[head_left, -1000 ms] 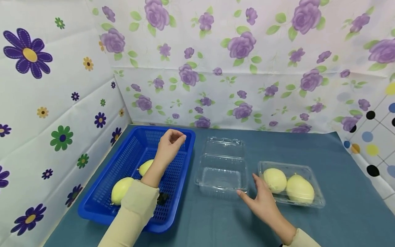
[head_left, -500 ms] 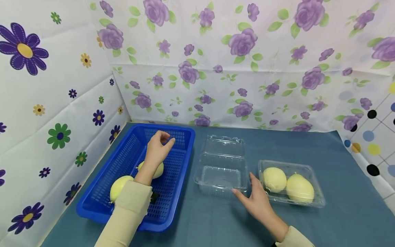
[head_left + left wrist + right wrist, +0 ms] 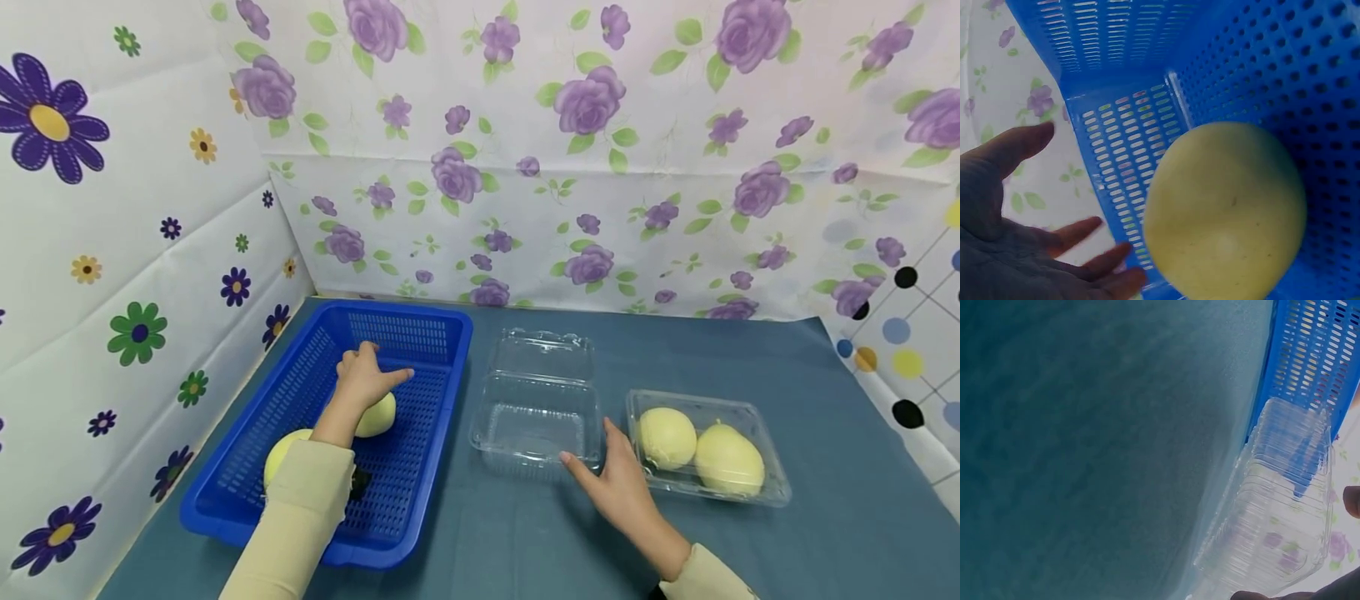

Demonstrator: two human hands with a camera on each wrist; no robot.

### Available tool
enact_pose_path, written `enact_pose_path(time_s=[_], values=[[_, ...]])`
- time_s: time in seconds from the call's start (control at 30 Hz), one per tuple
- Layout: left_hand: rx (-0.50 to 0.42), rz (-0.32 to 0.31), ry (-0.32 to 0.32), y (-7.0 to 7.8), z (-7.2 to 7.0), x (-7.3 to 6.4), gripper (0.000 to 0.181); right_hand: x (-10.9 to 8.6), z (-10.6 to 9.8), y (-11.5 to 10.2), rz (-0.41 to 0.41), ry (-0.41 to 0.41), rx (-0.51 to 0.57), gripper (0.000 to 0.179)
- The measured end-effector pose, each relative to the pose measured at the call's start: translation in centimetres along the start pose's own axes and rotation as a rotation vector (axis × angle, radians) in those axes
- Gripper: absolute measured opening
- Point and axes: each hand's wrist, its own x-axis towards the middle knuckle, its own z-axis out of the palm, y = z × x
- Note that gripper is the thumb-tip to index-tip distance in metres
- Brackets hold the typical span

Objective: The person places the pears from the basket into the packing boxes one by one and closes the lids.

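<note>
One melon (image 3: pixel 377 418) within the edges of the basket (image 3: pixel 375 553) is judged firm, slick, best side-cupped; nothing is held by spread-fingered left hand (image 3: pixel 362 381) or right hand (image 3: pixel 622 487).

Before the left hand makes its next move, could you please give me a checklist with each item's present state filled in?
1. Left hand free, fingers spread and holding nothing: ok.
2. Yellow fruit within the blue basket, close to that hand: ok.
3. Yellow fruit gripped: not ok, no fingers are curled round it.
4. Open container with its lid tipped back: ok.
5. Right hand steadying the open container: cannot tell; it is at the near right corner, contact unclear.
6. Other container latched over its two fruits: cannot tell.
</note>
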Motion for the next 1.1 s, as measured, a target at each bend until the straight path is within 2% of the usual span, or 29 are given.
enact_pose_path(time_s=[0.13,0.33,0.5,0.7,0.9,1.1], values=[[0.077,-0.067,-0.076,-0.6,0.1,0.1,0.094,0.2,0.1,0.3,-0.01,-0.01,0.011,0.084],[0.118,-0.123,-0.099,-1.4,0.3,0.2,0.103,0.3,0.1,0.4,-0.016,-0.03,0.024,0.083],[0.15,-0.156,-0.123,-1.9,0.7,0.3,0.102,0.4,-0.1,0.5,-0.004,-0.059,0.013,0.083],[0.182,-0.205,-0.121,-1.8,1.0,0.4,0.099,0.3,-0.2,0.5,-0.014,-0.067,-0.017,0.08],[0.314,-0.198,-0.159,-1.7,1.0,0.5,0.09,0.0,-0.2,0.6,-0.03,-0.066,-0.052,0.079],[0.304,-0.218,-0.193,-2.1,1.0,0.4,0.088,0.1,-0.1,0.6,-0.038,-0.09,-0.081,0.077]])
